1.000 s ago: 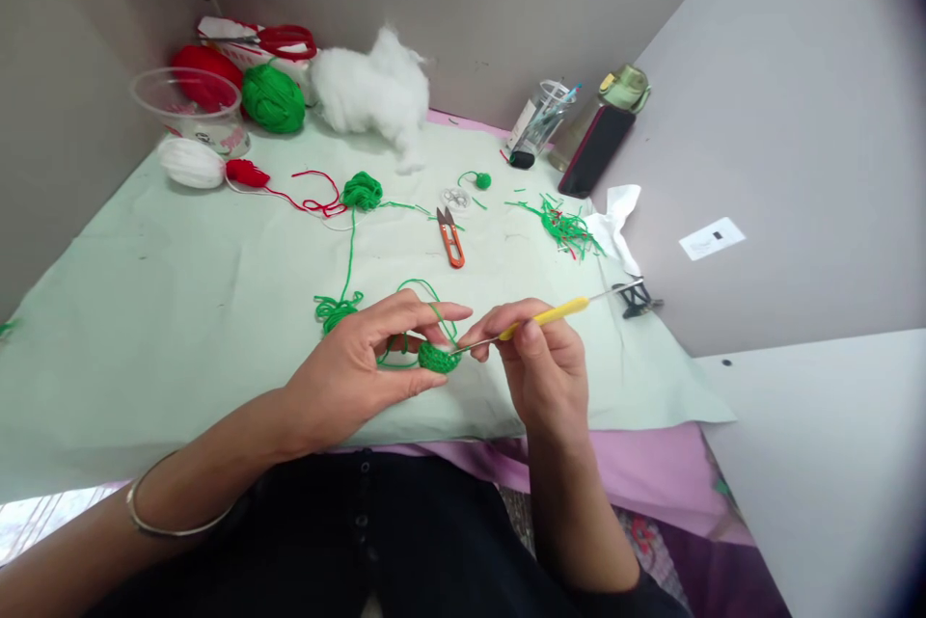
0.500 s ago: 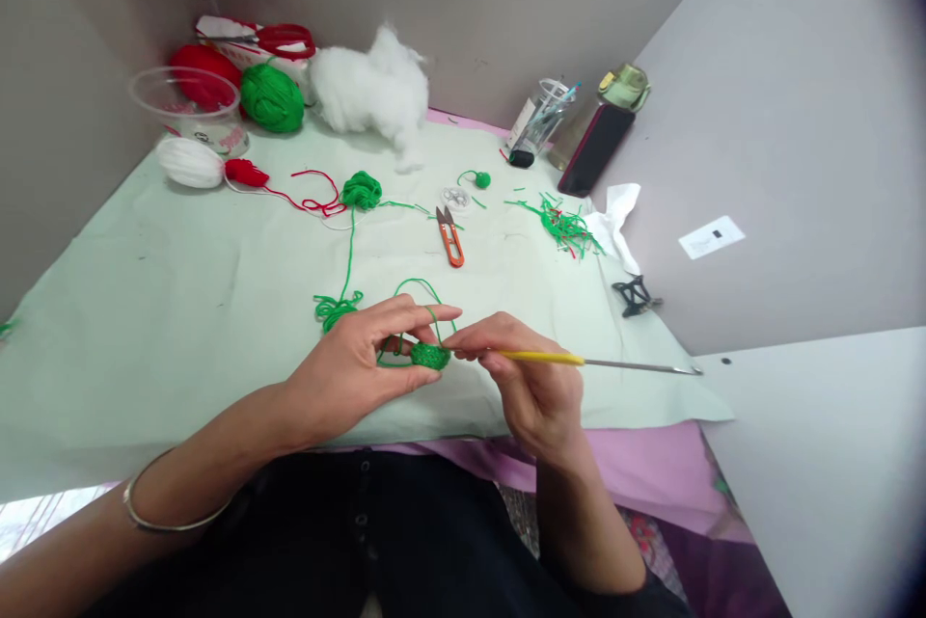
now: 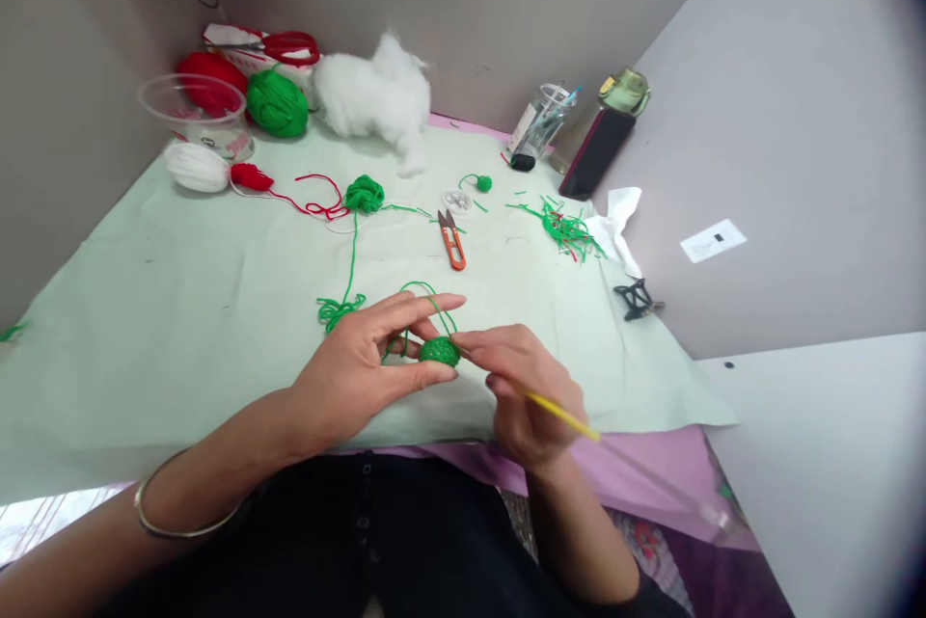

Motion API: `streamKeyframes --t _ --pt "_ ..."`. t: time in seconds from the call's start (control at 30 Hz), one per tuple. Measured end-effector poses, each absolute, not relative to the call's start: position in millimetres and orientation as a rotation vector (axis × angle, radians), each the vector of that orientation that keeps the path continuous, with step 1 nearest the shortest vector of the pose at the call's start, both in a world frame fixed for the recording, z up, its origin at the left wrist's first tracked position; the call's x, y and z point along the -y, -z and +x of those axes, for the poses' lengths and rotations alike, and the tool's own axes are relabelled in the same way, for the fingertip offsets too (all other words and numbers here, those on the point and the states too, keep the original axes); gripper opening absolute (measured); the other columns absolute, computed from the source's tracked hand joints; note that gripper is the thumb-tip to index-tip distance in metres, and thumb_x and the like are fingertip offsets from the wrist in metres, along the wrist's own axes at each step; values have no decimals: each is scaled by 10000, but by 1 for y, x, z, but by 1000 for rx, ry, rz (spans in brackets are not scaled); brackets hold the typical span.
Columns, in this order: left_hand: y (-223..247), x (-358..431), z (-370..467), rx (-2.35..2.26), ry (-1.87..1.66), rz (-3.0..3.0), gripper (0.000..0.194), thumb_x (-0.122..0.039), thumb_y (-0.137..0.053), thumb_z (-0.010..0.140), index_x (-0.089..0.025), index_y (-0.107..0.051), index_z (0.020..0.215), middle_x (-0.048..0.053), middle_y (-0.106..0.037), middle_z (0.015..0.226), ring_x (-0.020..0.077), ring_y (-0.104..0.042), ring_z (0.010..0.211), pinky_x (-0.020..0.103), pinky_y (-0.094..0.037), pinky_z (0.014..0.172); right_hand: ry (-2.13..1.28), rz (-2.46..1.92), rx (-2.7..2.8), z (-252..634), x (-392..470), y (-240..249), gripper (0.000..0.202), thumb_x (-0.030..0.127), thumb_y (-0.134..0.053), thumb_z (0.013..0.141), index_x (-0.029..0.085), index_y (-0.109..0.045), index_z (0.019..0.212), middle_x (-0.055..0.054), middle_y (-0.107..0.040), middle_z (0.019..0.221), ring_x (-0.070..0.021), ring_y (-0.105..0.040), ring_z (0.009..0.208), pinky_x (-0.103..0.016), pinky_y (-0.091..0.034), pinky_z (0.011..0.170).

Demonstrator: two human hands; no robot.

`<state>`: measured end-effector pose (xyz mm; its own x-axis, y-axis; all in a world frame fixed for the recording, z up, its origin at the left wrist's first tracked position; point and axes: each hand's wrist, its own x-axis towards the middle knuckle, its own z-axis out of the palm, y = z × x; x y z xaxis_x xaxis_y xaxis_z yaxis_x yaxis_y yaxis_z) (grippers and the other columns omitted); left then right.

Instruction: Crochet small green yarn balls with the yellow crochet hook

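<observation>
Crochetwork [image 3: 438,351], nubbly green, perhaps cup-shaped, sits in the left grip [image 3: 351,360].

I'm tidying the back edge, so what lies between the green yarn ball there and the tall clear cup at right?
In the head view, white fluffy stuffing lies between them, nearer the green yarn ball than the tall clear cup.

pale green cloth [image 3: 180,309] under green yarn [image 3: 339,311], orange snips [image 3: 453,244], white stuffing [image 3: 372,95] and clippings [image 3: 566,230]
</observation>
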<state>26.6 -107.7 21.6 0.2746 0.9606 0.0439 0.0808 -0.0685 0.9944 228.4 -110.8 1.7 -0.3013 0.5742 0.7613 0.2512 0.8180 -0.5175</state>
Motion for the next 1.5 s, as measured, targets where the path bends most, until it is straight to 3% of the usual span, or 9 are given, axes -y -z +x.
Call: streamKeyframes --t 0.17,0.27,0.43,0.73,0.9,1.13,1.33,1.43,1.5 --pt "-13 123 40 -967 -1178 1264 438 -305 -778 902 -300 -735 1337 20 -655 1050 149 -605 966 257 -522 890 284 -679 1974 221 119 9 274 90 -657 944 170 -730 1195 -135 -751 1108 -236 -698 1009 -361 -658 767" --pt "-12 126 44 -843 -1094 914 438 -358 -799 896 -343 -740 1329 -1 -623 1005 133 -580 972 241 -501 911 386 -671 1917 218 122 13 310 30 -724 867 173 -766 1140 -107 -706 1077 -222 -686 991 -319 -656 760" --pt "-17 118 39 -709 -961 595 511 -316 -901 777 -312 -780 1273 1 -600 940 126 -551 899 239 -477 863 -189 -737 1705 215 120 10 288 183 -604 1010 314 -747 1223 -43 -768 1045 -197 -745 894 -329 -644 676" --pt "-16 108 22 -774 -966 976 543 -193 -835 810 -362 -745 1317 -13 -571 942 135 -566 898 250 -467 810 -787 -768 1488 228 120 -4 210 224 -597 1026 262 -793 1090 -37 -788 911 -174 -734 776 -351 -614 715" --pt "-13 104 13 -779 -873 1201 472 -183 -773 836 -335 -754 1282 9 -628 1026 169 -593 990 285 -486 893 -1057 -787 1338 231 119 -7 175 284 -638 1008 237 -806 1021 -44 -781 889 -156 -726 685 -336 -619 667" --pt "-24 99 7 -814 -782 1386 386 -149 -713 817 -257 -783 1180 59 -688 1123 203 -653 1025 296 -527 910 -1192 -803 1189 228 114 -9 175 324 -707 952 199 -814 891 -45 -774 783 -152 -695 559 -295 -590 514" --pt "-25 100 2 -817 -749 1432 439 -139 -711 832 -298 -776 1236 32 -665 1046 180 -632 981 273 -523 881 -1305 -777 1197 232 111 -14 185 331 -691 968 207 -803 889 -26 -752 753 -129 -663 525 -263 -549 477" --pt "-18 106 11 -820 -806 1212 445 -208 -752 864 -299 -748 1299 38 -666 1055 198 -637 1032 289 -531 877 -1122 -769 1343 226 116 -11 185 296 -624 1011 244 -795 963 -20 -749 810 -132 -677 586 -286 -580 546" --pt "-13 111 21 -831 -901 1067 477 -242 -786 859 -302 -735 1329 29 -665 1032 181 -640 991 292 -529 888 -783 -845 1521 218 120 -4 194 221 -613 1009 273 -794 1056 -34 -752 895 -163 -715 728 -322 -613 651"
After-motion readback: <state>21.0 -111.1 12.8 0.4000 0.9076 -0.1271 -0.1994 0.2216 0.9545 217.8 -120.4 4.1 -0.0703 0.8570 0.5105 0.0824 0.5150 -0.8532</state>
